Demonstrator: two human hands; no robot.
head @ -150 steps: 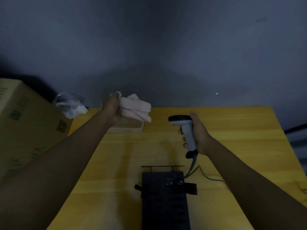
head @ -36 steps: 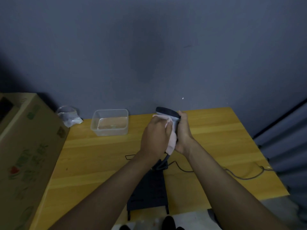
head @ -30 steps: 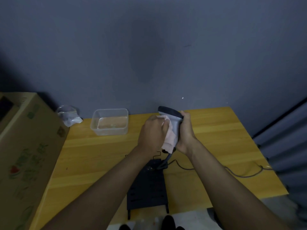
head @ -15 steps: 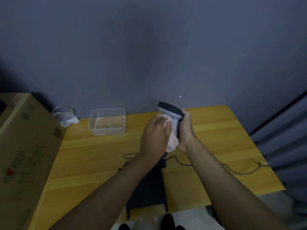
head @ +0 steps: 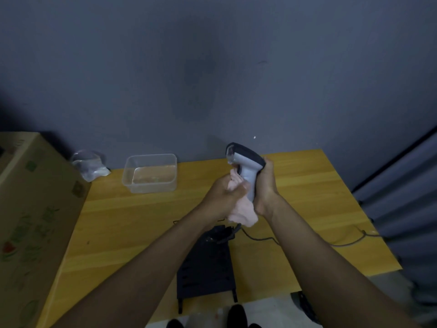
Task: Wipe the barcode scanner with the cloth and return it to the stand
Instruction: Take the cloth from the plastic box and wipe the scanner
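The barcode scanner (head: 247,165) is held upright above the desk (head: 307,197), a little right of the frame's centre, with its dark head tipped toward the upper left and its pale grey handle pointing down. The handle is gripped from the right side by the right hand (head: 266,188), whose fingers are wrapped around its back. The pink cloth (head: 242,210) is pressed against the left side of the handle and is bunched in the left hand (head: 224,194), whose fingers (head: 243,185) are clenched on it; a loose fold of the cloth hangs below both hands. From under the cloth a dark cable (head: 260,237) is seen running down to the desk and off toward the right edge.

Below the hands, at lower centre, a black stand (head: 208,275) lies on the yellow wooden desk, partly covered by the left forearm. Toward the upper left of the desk a clear plastic container (head: 150,172) is placed, and a crumpled clear plastic bag (head: 91,165) lies just beyond it by the grey wall (head: 212,67). A cardboard box (head: 30,221) fills the left edge of the frame. Dark shoes are seen at the bottom edge.
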